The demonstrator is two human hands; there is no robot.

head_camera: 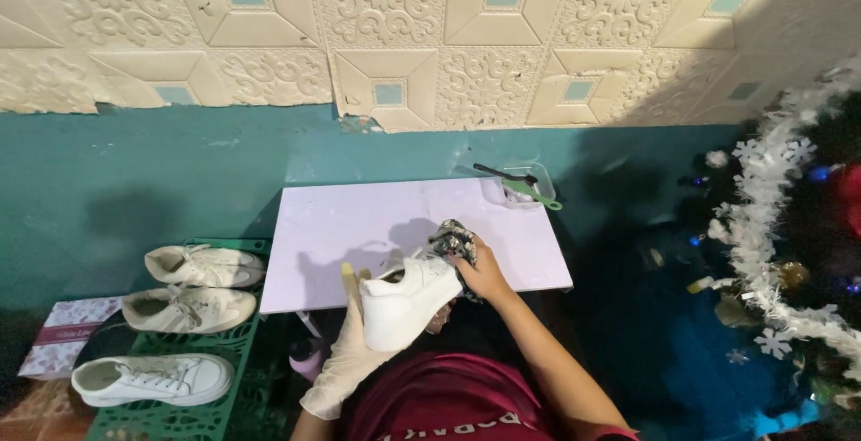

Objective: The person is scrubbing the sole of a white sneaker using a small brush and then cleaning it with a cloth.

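Observation:
My left hand (352, 351), in a pale rubber glove, holds a white sneaker (408, 302) by its heel above the near edge of a small lilac table (359, 221). My right hand (482, 270), bare, presses a dark patterned cloth (455, 239) against the toe end of the sneaker. The shoe is tilted, with the toe pointing away from me.
A clear plastic tub (529, 192) with a green-handled brush stands at the table's far right corner. Left of me a green rack (179, 351) carries three pale sneakers (188, 308). A patterned box (65, 333) lies further left. A decorated tree (798, 261) with white garland fills the right side.

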